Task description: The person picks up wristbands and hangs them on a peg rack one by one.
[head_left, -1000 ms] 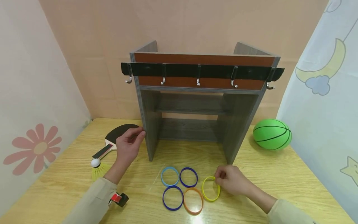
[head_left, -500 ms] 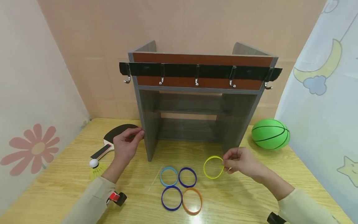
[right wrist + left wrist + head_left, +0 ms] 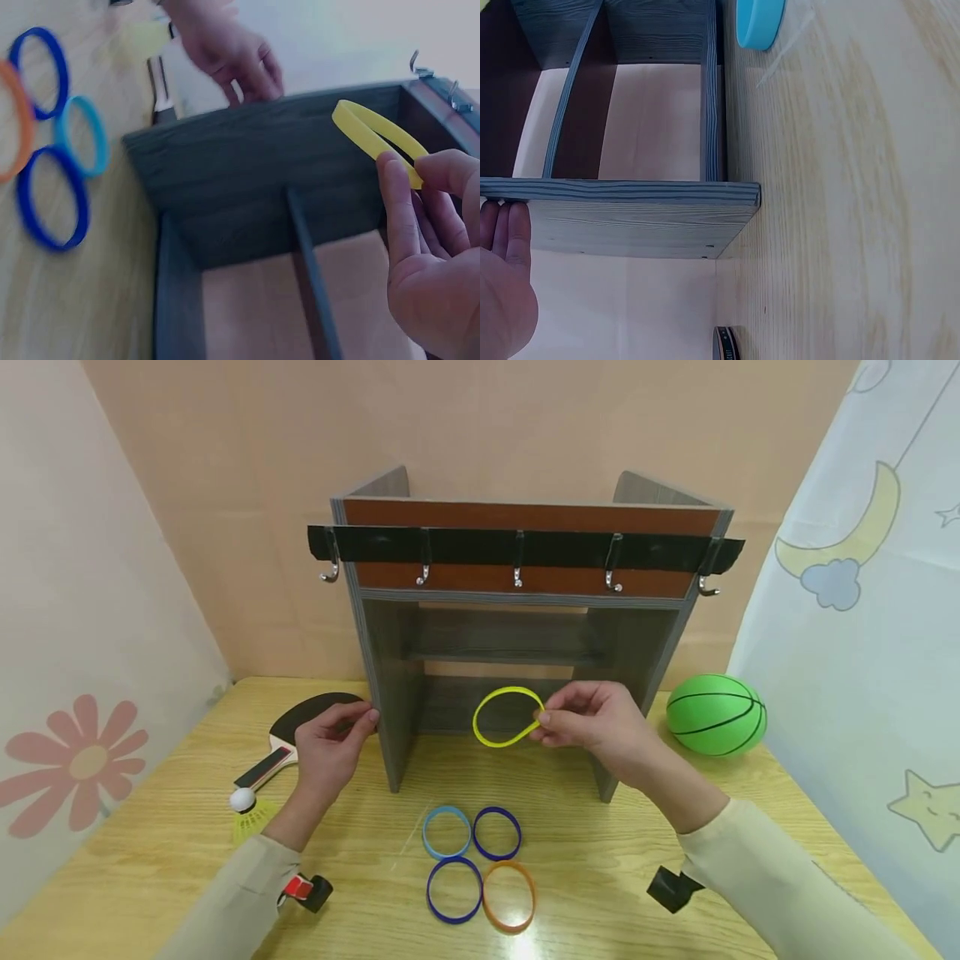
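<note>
A yellow silicone wristband (image 3: 487, 742) is pinched between the thumb and fingers of my right hand (image 3: 600, 727). It hangs in the air before the grey shelf unit (image 3: 510, 625), below the hook strip, and shows edge-on in the right wrist view. My left hand (image 3: 330, 747) touches the unit's left side panel (image 3: 630, 225), its fingers lying against the outer face near the front edge. On the table lie a light blue wristband (image 3: 425, 843), two dark blue wristbands (image 3: 519, 843) and an orange wristband (image 3: 534, 902), grouped close together.
A black strip (image 3: 472, 545) with several metal hooks (image 3: 517, 578) crosses the unit's front. Left of it are a table tennis paddle (image 3: 266, 768) and a yellow shuttlecock (image 3: 252, 818). A green ball (image 3: 716, 714) sits at the right.
My right hand has lifted the yellow wristband off the table and carried it up and left, in front of the shelf opening. My left hand stays at the side panel.
</note>
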A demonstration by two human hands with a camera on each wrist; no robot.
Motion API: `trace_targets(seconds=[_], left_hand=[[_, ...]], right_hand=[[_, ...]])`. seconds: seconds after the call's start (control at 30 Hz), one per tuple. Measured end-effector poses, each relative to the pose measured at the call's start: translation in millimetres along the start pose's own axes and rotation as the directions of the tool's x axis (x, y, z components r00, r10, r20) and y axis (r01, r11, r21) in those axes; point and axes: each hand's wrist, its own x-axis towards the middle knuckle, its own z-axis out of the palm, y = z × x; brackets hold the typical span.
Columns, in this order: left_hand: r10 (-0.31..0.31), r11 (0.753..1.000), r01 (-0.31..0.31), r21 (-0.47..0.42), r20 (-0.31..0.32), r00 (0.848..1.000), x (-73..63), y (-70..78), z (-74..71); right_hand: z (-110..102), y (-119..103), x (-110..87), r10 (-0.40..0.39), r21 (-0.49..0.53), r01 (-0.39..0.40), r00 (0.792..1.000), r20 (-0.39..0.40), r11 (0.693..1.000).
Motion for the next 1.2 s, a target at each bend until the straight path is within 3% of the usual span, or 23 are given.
trace_targets(seconds=[0.17, 0.5, 0.83, 1.0, 1.2], left_hand=[[-0.023, 0.999, 0.022, 0.026, 0.012, 1.0, 1.1, 2.6, 2.0], [-0.022, 0.999, 0.021, 0.044, 0.023, 0.999, 3.1, 25.1, 5.9], [-0.014, 0.999, 0.013, 0.043, 0.033, 0.999, 0.5, 0.4, -3.6], [0.003, 1.0, -0.003, 0.007, 0.034, 0.999, 0.5, -1.5, -2.7], [-0.01, 1.0, 0.009, 0.028, 0.038, 0.999, 1.1, -0.1, -3.1]], right_hand=[[20.8, -15.8, 15.1, -0.025, 0.078, 0.025, 1.0, 0.002, 0.997], [75.7, -42.3, 43.9, -0.074, 0.226, 0.063, 0.996, 0.04, 0.972], [121.4, -63.1, 66.0, -0.116, 0.316, 0.1, 0.993, 0.034, 0.944], [136.8, -72.1, 70.3, -0.105, 0.356, 0.089, 0.994, 0.023, 0.93], [145.0, -74.9, 77.0, -0.08, 0.383, 0.078, 0.997, -0.01, 0.921]])
